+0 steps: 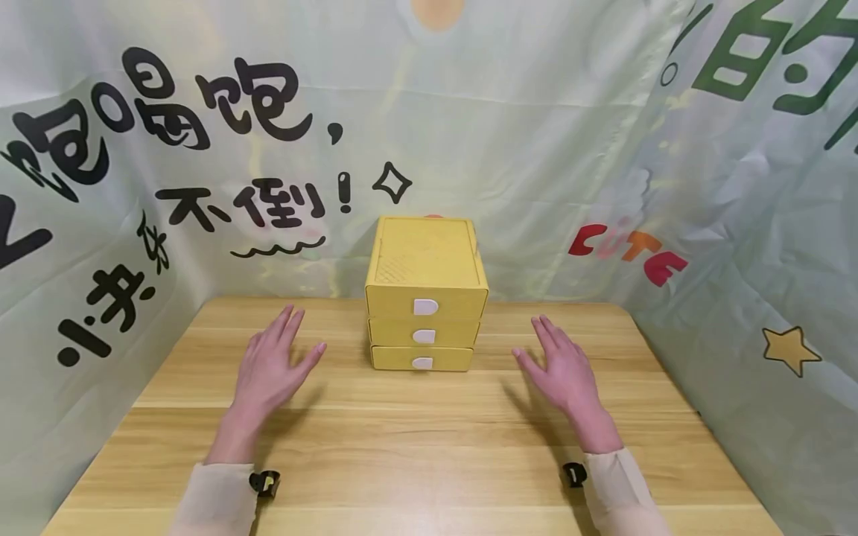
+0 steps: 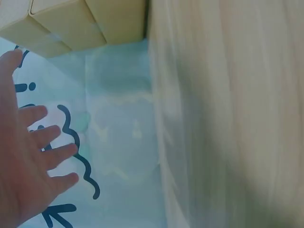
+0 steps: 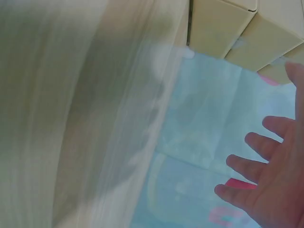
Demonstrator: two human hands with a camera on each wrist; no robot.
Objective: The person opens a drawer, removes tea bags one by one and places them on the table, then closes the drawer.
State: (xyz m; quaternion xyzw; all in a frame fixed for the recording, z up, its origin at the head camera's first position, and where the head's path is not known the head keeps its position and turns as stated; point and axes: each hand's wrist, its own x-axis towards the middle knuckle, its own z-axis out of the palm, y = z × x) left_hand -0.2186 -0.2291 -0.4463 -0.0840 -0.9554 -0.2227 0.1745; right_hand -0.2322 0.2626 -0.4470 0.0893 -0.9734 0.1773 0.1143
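Note:
A yellow three-drawer box (image 1: 425,253) stands at the back middle of the wooden table, its three drawers closed and stacked, each with a pale tab handle (image 1: 425,307). To its left, my left hand (image 1: 271,368) hovers over the table with fingers spread and nothing held. My right hand (image 1: 559,368) mirrors it on the other side, fingers extended and also holding nothing. Both hands are apart from the box. In the left wrist view, the box's side (image 2: 71,23) shows above my thumb; the right wrist view has its other side (image 3: 247,33) near the top right.
The wooden table (image 1: 429,447) carries shadows of both arms. Pale printed cloth (image 1: 509,149) with black lettering hangs behind the table and along its left and right sides. A small black device (image 1: 266,484) sits at my left wrist, another black device (image 1: 574,475) at my right.

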